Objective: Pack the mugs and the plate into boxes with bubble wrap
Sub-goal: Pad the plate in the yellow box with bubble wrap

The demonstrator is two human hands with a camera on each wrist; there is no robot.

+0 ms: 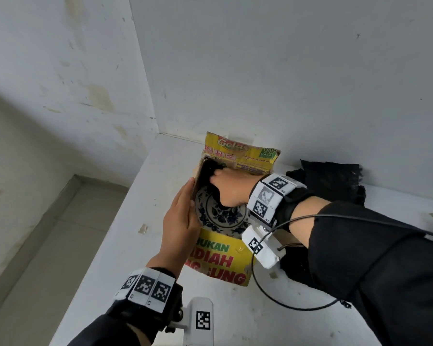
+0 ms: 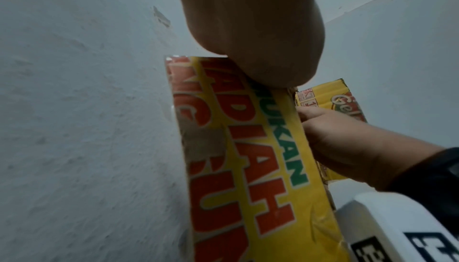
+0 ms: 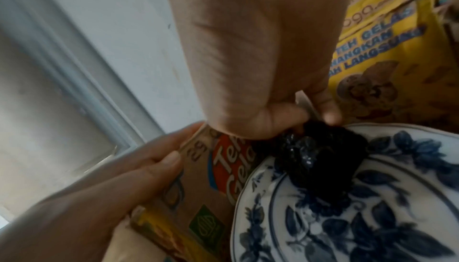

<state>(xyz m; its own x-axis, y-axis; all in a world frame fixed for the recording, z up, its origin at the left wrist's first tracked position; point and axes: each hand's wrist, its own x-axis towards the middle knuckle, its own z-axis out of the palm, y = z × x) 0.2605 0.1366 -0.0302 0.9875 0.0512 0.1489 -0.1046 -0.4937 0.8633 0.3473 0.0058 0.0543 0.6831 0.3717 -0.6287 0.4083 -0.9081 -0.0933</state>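
A yellow printed cardboard box (image 1: 220, 258) lies open on the white table in the wall corner. Inside it lies a white plate (image 1: 220, 216) with blue flowers, seen close in the right wrist view (image 3: 347, 217). My right hand (image 1: 219, 179) reaches into the box, and its thumb and fingers (image 3: 285, 113) pinch a wad of black bubble wrap (image 3: 318, 154) that rests on the plate's far rim. My left hand (image 1: 186, 196) lies flat with straight fingers (image 3: 139, 172) against the box's left flap (image 3: 198, 183). No mugs are in view.
More black bubble wrap (image 1: 335, 181) is heaped against the back wall to the right of the box. The walls close in behind and to the left. The table's left edge (image 1: 90, 245) drops to a tiled floor. A black cable (image 1: 260, 283) loops from my right wrist.
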